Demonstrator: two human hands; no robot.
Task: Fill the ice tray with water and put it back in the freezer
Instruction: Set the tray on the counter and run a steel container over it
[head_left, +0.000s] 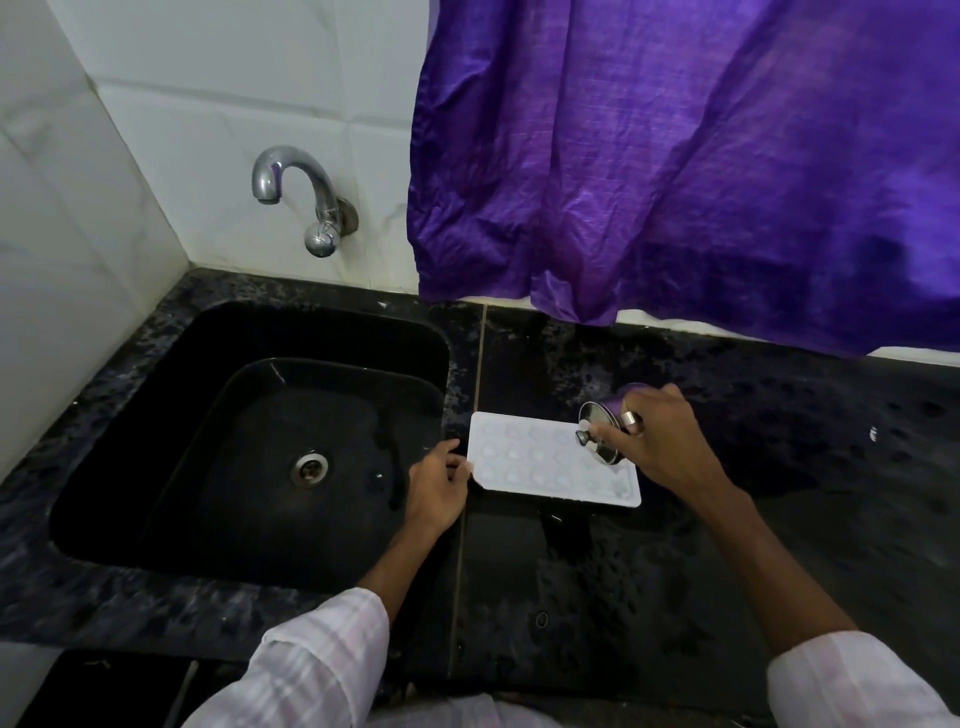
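Note:
A white ice tray (524, 457) lies flat on the black counter just right of the sink. My left hand (439, 480) grips its left edge with thumb and fingers. Over the tray's right end, my right hand (657, 441) holds a small steel cup (602, 426) tipped on its side, with the mouth facing left and down toward the tray. The cells look pale and glossy; I cannot tell how much water is in them.
A black sink (249, 441) with a steel drain (310, 466) fills the left side. A chrome tap (296, 195) sticks out of the white tiled wall above it. A purple curtain (675, 156) hangs down to the wet counter (779, 467) at the back right.

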